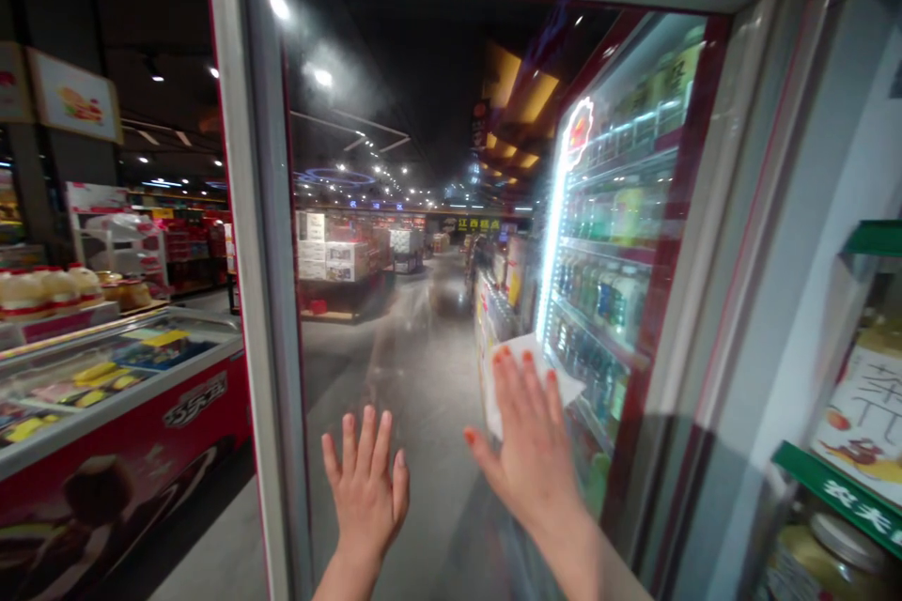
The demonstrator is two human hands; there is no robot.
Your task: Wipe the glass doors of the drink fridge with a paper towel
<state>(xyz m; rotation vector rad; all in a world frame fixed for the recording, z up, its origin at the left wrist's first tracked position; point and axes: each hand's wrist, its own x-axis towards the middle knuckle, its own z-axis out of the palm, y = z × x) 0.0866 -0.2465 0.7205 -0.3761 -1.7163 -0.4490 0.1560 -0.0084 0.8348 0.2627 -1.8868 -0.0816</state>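
Glass door (pixel 395 160) of a shop fridge, lower middle of frame: my L hand (pixel 365 488) flat on it, fingers apart. My R hand (pixel 528 451), fingers apart too, presses white cloth or paper (pixel 508 385) on glass, not clamped.

You're in a big supermkt, under a dark ceiling (pixel 162 19) w/ small spotlights & yellow panels (pixel 521 94) further back. L of view, a red-fronted chest freezer (pixel 105 423) sits below a burger sign (pixel 74 96), w/ red shelves (pixel 187 249) behind it. Grey floor (pixel 395 376) runs down a long aisle, past stacked cartons (pixel 331 258), toward a far sign (pixel 479 225) w/ yellow letters. Light's mostly spots, bright & reflecting on the shiny floor.
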